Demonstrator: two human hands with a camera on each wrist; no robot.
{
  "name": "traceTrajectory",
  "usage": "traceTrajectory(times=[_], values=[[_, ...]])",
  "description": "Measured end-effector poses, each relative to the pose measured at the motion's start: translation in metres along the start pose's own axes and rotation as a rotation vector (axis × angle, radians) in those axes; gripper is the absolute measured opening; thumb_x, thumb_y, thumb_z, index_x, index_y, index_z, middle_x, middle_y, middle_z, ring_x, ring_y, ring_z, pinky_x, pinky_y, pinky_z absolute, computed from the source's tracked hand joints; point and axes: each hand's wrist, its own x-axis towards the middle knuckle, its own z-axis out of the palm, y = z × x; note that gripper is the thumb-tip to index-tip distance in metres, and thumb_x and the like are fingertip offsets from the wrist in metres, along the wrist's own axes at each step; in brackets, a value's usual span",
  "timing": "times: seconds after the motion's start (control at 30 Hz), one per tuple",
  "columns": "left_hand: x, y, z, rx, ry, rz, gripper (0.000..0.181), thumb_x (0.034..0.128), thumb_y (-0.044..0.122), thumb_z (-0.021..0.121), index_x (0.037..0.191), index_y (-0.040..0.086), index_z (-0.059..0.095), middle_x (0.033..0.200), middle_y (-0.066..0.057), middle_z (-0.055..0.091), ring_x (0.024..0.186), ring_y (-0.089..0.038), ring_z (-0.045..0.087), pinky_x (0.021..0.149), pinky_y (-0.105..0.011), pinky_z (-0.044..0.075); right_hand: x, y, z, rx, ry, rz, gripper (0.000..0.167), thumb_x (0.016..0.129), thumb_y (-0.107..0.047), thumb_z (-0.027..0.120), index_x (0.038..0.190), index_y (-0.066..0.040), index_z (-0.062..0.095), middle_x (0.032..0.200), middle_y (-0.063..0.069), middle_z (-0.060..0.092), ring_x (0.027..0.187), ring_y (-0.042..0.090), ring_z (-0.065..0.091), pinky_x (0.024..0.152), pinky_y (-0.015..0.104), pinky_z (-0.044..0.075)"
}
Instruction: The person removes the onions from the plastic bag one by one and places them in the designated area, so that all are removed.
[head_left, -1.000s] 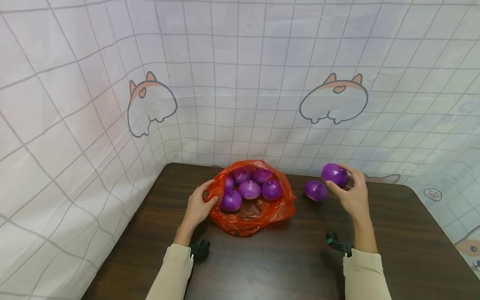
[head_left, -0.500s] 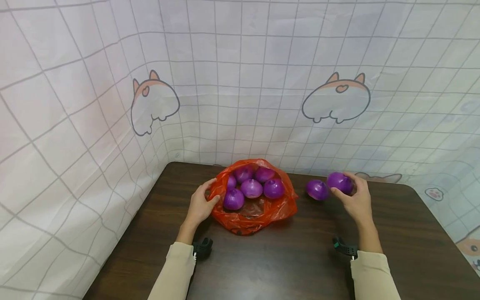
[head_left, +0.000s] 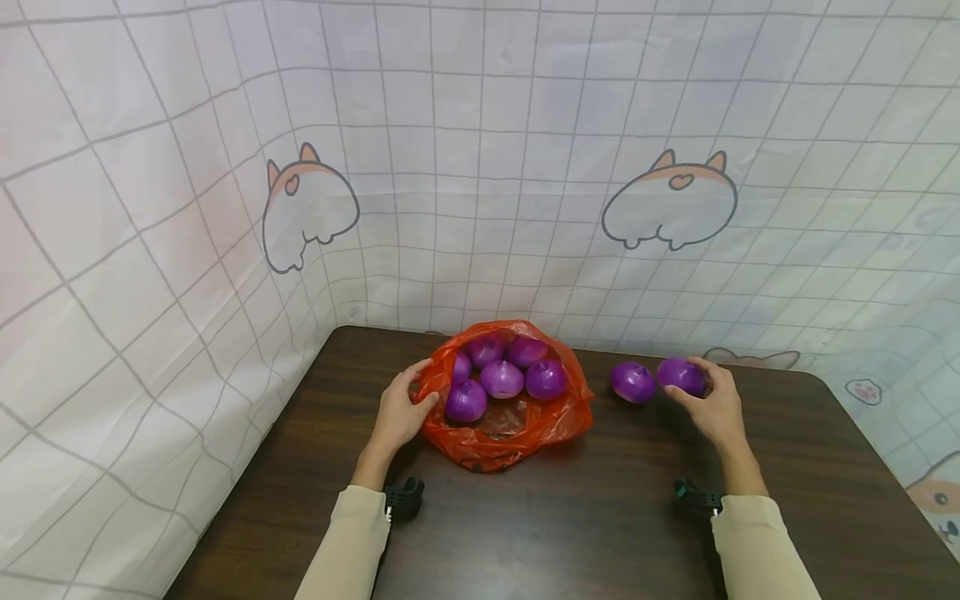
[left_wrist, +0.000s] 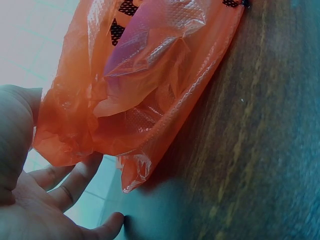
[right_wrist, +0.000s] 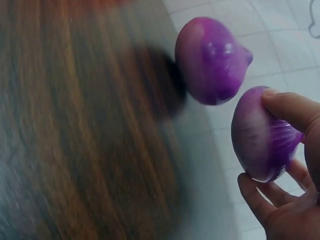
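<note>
A red plastic bag point(head_left: 553, 429) lies on the table with its mouth spread, and several purple onions point(head_left: 502, 379) sit inside. My left hand point(head_left: 400, 417) pinches the bag's left rim; in the left wrist view the film of the bag point(left_wrist: 70, 125) passes between thumb and fingers. To the right of the bag, my right hand point(head_left: 718, 410) holds a purple onion point(head_left: 677, 377) by its sides, thumb and fingers around it. Just left of it rests another onion point(head_left: 632, 382). The right wrist view shows the held onion point(right_wrist: 252, 135) close beside that other onion point(right_wrist: 210, 60).
Dark wood-grain table point(head_left: 555, 533) under everything. Behind it and on the left hangs a white gridded cloth point(head_left: 510, 167) with cartoon animal prints. Each wrist wears a black strap mount, such as the right strap point(head_left: 697, 495).
My right hand has lowered the onion to about table level and shifted slightly right, near the other onion. The left hand keeps its hold on the bag's rim.
</note>
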Motion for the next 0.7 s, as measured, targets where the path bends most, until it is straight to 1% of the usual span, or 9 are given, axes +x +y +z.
traceTrajectory(times=[0.17, 0.4, 0.7], values=[[-0.001, 0.001, 0.0, -0.007, -0.003, -0.002, 0.057, 0.0919, 0.012, 0.075, 0.145, 0.02, 0.057, 0.128, -0.018, 0.064, 0.092, -0.028, 0.06, 0.08, -0.039, 0.051, 0.005, 0.008, 0.001, -0.018, -0.019, 0.029, 0.068, 0.092, -0.025, 0.078, 0.149, -0.003, 0.047, 0.144, 0.032, 0.041, 0.124, 0.048, 0.048, 0.097, 0.062, 0.044], [0.0, 0.001, 0.0, -0.001, -0.001, -0.008, 0.058, 0.0915, 0.012, 0.075, 0.145, 0.02, 0.057, 0.128, -0.018, 0.064, 0.092, -0.027, 0.059, 0.08, -0.039, 0.051, 0.009, 0.02, 0.006, -0.025, -0.077, 0.06, 0.071, 0.092, -0.026, 0.078, 0.15, -0.002, 0.045, 0.146, 0.034, 0.038, 0.13, 0.052, 0.045, 0.105, 0.065, 0.039], [0.0, 0.002, 0.0, -0.005, -0.003, -0.01, 0.057, 0.0918, 0.011, 0.075, 0.145, 0.019, 0.057, 0.127, -0.019, 0.064, 0.091, -0.028, 0.059, 0.079, -0.038, 0.051, 0.014, 0.024, 0.008, -0.01, -0.1, 0.066, 0.072, 0.093, -0.028, 0.076, 0.152, -0.003, 0.042, 0.149, 0.034, 0.034, 0.134, 0.052, 0.041, 0.108, 0.068, 0.035]])
